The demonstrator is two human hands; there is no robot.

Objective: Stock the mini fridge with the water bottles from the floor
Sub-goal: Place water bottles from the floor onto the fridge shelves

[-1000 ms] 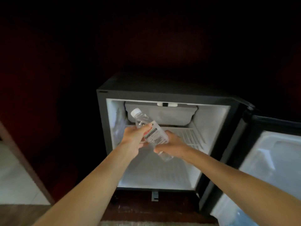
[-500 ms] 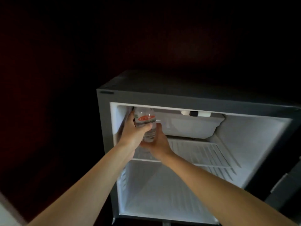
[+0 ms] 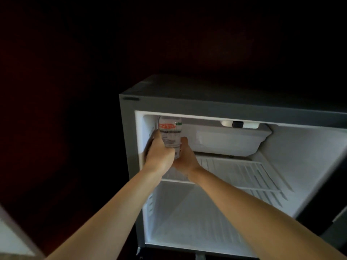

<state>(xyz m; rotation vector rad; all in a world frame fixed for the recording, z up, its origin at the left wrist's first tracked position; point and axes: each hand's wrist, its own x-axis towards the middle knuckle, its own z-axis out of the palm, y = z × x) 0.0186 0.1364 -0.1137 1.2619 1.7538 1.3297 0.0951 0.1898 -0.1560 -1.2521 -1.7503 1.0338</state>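
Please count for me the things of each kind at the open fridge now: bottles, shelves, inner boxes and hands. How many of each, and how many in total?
water bottle: 1
wire shelf: 1
freezer box: 1
hands: 2, the left hand and the right hand
Total: 5

a dark, reddish-brown wall rose behind and to the left, its surface almost lost in deep shadow in the dim room. at the lower left corner a patch of pale floor caught faint light, bordered by a blurred, greyish diagonal edge.
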